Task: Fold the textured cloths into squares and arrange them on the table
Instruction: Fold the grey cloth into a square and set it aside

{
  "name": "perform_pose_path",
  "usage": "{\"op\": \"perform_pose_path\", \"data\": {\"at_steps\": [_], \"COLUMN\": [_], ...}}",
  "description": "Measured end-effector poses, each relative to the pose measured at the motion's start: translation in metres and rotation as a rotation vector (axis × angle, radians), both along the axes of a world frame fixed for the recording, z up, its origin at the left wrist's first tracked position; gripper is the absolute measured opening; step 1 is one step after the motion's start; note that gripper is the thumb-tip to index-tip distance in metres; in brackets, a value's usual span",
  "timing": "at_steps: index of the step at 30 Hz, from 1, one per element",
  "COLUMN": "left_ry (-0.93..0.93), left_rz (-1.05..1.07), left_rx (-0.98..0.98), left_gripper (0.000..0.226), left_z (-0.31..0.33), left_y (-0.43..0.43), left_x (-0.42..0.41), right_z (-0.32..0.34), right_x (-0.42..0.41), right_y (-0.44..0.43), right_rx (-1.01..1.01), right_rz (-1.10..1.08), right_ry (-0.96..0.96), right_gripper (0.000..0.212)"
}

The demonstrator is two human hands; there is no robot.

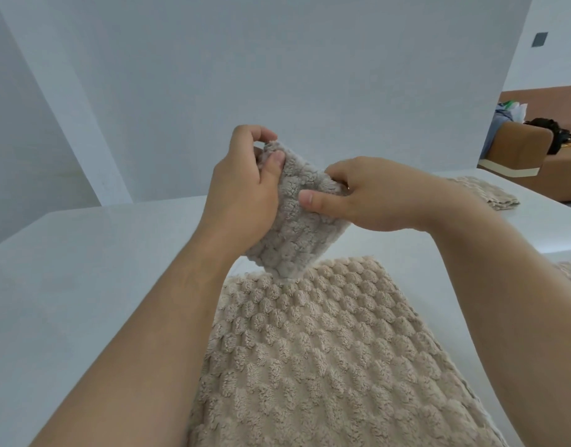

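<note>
While the big beige cloth lies flat on the near table, the small grey cloth hangs over it, top edge pinched by the curled fingers and thumbs of the left hand and right hand. One folded cloth lies far right, so I judge the task under halfway. The white table is smooth, with white walls behind and a brown sofa beyond.

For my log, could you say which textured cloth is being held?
The small grey cloth, between left hand and right hand; the beige cloths lie on the table.
</note>
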State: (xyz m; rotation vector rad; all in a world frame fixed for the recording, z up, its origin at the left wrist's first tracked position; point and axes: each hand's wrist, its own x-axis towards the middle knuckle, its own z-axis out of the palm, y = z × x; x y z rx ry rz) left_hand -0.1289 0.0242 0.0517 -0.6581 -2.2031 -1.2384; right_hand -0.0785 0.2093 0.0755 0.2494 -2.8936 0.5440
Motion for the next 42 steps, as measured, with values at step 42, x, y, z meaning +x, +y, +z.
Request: {"op": "perform_pose_path", "data": {"at_steps": [42], "left_ry": [-0.673], "left_rz": [0.032], "left_rx": [0.819], "left_gripper": [0.026], "left_z": [-0.004], "left_y": [-0.031], "left_x": [-0.033], "right_z": [-0.016], "right_x": [0.008], "right_y": [-0.043], "right_rx": [-0.110], "right_rz": [0.056], "right_ry": [0.018], "right_gripper": [0.033]}}
